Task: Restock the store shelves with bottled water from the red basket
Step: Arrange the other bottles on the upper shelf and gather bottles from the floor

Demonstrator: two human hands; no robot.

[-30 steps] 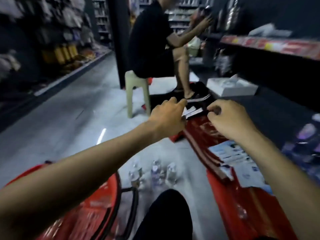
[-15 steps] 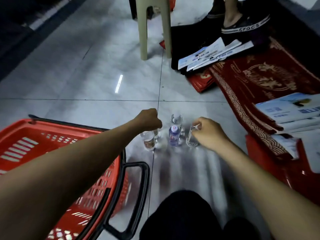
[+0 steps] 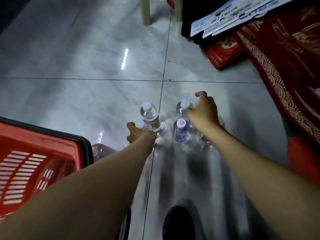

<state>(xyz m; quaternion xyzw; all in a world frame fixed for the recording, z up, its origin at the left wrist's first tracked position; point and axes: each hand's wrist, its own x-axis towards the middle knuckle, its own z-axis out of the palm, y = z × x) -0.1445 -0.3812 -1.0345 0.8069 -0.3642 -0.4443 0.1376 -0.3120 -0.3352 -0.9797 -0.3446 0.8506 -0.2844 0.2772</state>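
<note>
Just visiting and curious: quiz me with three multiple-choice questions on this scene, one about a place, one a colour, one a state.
1. Where do the water bottles stand? A a shelf; B the floor; C a table.
2. What colour is the basket? A red; B blue; C green.
3. The left hand is: A flat on the floor; B on the basket; C gripping a bottle.
Answers: 1 B, they stand on grey tiles. 2 A, its slotted wall is red. 3 C, its fingers curl round the bottle's top.
</note>
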